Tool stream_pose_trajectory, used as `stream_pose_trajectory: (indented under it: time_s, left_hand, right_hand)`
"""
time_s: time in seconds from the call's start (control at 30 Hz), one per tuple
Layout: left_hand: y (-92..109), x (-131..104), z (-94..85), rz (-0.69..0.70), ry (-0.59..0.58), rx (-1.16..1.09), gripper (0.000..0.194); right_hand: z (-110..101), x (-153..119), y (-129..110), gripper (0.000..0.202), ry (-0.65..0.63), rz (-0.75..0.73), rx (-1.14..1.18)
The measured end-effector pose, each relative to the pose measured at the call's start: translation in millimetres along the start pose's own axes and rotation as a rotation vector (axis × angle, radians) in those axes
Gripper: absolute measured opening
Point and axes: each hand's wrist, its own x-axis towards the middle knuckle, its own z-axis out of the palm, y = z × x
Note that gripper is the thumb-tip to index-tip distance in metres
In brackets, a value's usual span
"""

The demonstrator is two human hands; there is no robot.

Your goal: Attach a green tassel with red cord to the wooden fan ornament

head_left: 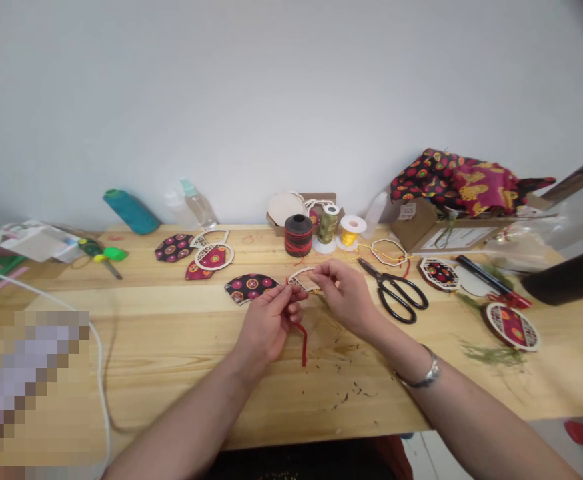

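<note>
Head view, centre of frame: bare table (181,373) below the hands, front edge close. Left hand (266,327) pinched on red cord (303,340) hanging toward lower frame, long axis near vertical. Right hand (344,293) pinched on wooden frame piece (305,279), lying left-right. Scissors (396,291) just right.

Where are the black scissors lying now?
The black metal scissors lie on the wooden table, just right of the right hand.
</note>
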Motion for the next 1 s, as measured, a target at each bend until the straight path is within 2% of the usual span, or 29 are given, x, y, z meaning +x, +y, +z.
stream_pose_trajectory:
  time_s: [0.17, 0.27, 0.67, 1.0]
  left_hand:
    - [0, 2, -2.1, 0.032, -0.052, -0.021, 0.019]
    - [0, 3, -3.2, 0.049, -0.065, -0.023, 0.019]
    - [2, 3, -3.6, 0.057, -0.075, -0.041, 0.015]
    - [1, 3, -4.3, 0.077, -0.068, 0.010, 0.019]
  right_hand:
    - [15, -18, -1, 0.014, -0.031, -0.232, -0.143]
    - [16, -21, -1, 0.015, -0.047, -0.292, -0.193]
    - [15, -19, 7, 0.013, -0.145, -0.290, -0.309]
    - [15, -19, 8, 0.013, -0.205, -0.294, -0.362]
